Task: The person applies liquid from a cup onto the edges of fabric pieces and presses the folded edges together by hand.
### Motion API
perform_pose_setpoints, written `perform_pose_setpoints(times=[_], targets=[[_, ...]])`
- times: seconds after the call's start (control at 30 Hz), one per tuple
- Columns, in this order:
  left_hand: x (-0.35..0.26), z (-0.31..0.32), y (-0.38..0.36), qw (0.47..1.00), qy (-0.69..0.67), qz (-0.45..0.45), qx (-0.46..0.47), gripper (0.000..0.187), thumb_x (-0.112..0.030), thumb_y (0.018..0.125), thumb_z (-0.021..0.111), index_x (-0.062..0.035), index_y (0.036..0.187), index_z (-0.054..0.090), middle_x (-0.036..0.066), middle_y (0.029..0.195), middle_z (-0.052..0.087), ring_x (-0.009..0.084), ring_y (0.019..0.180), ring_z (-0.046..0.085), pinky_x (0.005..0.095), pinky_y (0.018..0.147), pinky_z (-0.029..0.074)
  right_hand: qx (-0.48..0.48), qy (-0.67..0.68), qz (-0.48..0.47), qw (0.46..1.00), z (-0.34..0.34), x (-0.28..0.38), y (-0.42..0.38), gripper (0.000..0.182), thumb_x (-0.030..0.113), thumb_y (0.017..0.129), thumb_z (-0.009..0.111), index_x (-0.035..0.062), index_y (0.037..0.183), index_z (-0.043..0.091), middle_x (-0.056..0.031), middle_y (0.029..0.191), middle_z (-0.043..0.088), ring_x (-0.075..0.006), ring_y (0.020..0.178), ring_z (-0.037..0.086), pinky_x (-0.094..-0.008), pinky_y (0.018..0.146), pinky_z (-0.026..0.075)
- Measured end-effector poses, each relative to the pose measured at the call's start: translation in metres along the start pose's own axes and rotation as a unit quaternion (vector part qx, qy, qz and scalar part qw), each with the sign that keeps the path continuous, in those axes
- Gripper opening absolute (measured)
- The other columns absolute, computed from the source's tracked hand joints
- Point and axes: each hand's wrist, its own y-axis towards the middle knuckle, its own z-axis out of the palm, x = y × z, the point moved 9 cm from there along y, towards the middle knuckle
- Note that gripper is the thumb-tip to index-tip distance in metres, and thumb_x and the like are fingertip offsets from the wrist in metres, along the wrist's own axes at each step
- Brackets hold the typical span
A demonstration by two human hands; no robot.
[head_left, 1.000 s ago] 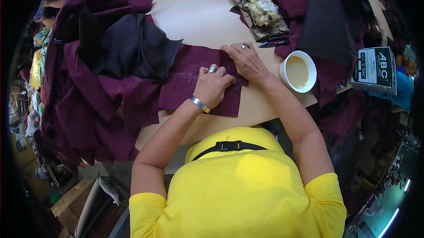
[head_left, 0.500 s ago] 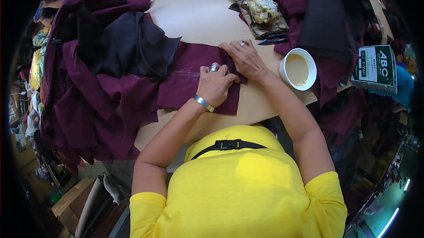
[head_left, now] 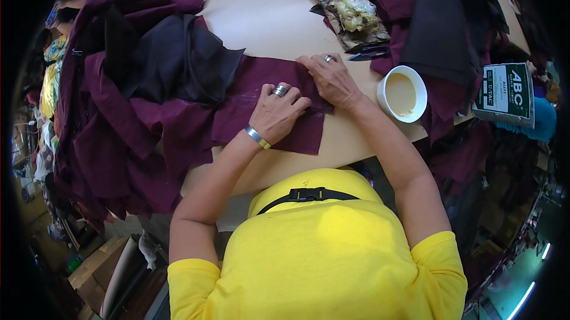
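A maroon cloth piece (head_left: 237, 119) lies flat near the table's front edge, with a pale streak across its middle. My left hand (head_left: 276, 113) rests on it, fingers curled down and closed; whatever is under the fingertips is hidden. My right hand (head_left: 333, 81) is at the cloth's upper right corner, its fingers bent and pressed to the cloth edge. Right of that hand stands a white bowl (head_left: 420, 95) with a beige, creamy content. Dark grey cloth (head_left: 172, 59) overlaps the maroon piece on the left.
Maroon cloth (head_left: 119, 124) is heaped along the left side. More maroon and black cloth (head_left: 439, 29) covers the right. A yellowish wrapped lump (head_left: 353, 10) sits on a board at the back. An ABC-labelled package (head_left: 504, 95) is at the right edge. Part of a person's arm (head_left: 74, 3) shows far left.
My left hand has slid left across the cloth, away from my right hand. My right hand has stayed nearly in place at the cloth's corner.
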Motion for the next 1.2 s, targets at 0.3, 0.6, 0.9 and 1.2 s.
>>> perform_pose_setpoints(times=[0.3, 0.6, 0.9, 1.2], targets=[[0.007, -0.008, -0.006, 0.995, 0.009, 0.096, 0.016, 0.013, -0.014, 0.077, 0.052, -0.013, 0.089, 0.055, 0.002, 0.088, 0.053, 0.0195, 0.089, 0.05, 0.0326, 0.076, 0.038, 0.007, -0.01, 0.011, 1.0, 0.002, -0.002, 0.0, 0.049, -0.002, 0.072, 0.05, 0.014, 0.117, 0.046, -0.0066, 0.09, 0.056, -0.0235, 0.082, 0.056, -0.0345, 0.082, 0.038], [-0.006, -0.007, -0.012, 0.96, 0.12, 0.251, -0.017, 0.016, -0.019, 0.077, 0.05, -0.0131, 0.091, 0.052, 0.001, 0.083, 0.051, 0.0142, 0.082, 0.049, 0.0272, 0.069, 0.039, 0.019, -0.002, 0.008, 1.0, 0.002, 0.0, 0.001, 0.048, -0.003, 0.071, 0.049, 0.0122, 0.117, 0.046, -0.0058, 0.089, 0.054, -0.0217, 0.083, 0.056, -0.0341, 0.083, 0.036], [0.011, -0.005, -0.012, 0.977, 0.06, 0.205, 0.027, 0.013, -0.019, 0.079, 0.049, -0.0143, 0.09, 0.051, 0.0, 0.087, 0.051, 0.0135, 0.085, 0.048, 0.0267, 0.069, 0.039, 0.016, 0.02, 0.016, 1.0, 0.002, -0.002, 0.001, 0.048, -0.004, 0.072, 0.047, 0.0112, 0.117, 0.045, -0.0073, 0.087, 0.054, -0.0235, 0.082, 0.056, -0.0352, 0.083, 0.036], [0.008, -0.01, -0.019, 0.96, 0.155, 0.232, 0.012, 0.014, -0.019, 0.079, 0.049, -0.0136, 0.091, 0.051, 0.0, 0.078, 0.051, 0.0136, 0.081, 0.049, 0.0265, 0.068, 0.039, 0.005, 0.026, 0.006, 1.0, -0.001, 0.0, 0.002, 0.047, -0.004, 0.073, 0.046, 0.0107, 0.118, 0.043, -0.0087, 0.087, 0.054, -0.0258, 0.08, 0.056, -0.0366, 0.083, 0.036]])
